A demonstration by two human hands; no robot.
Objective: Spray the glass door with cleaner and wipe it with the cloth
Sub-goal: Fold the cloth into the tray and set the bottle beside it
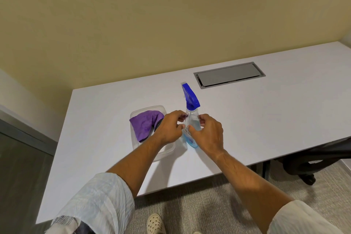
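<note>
my two hands close in on an upright spray bottle on a white worktop.

the spray bottle (191, 119) stands upright, long axis vertical, blue trigger head on top with its nozzle pointing to 11 o'clock, away from me. my right hand (208, 135) is at its 4 o'clock, fingers curled loosely round the clear body; whether they press it i cannot tell. my left hand (169, 129) is at its 9 o'clock, half open, fingertips just beside the neck, gripping nothing i can see. both are equally near. the purple cloth (146, 123) lies in a clear tray (167, 151) under my left wrist. a dark glass door (20, 167) shows at 8 o'clock; nothing blocks the lift.
</note>
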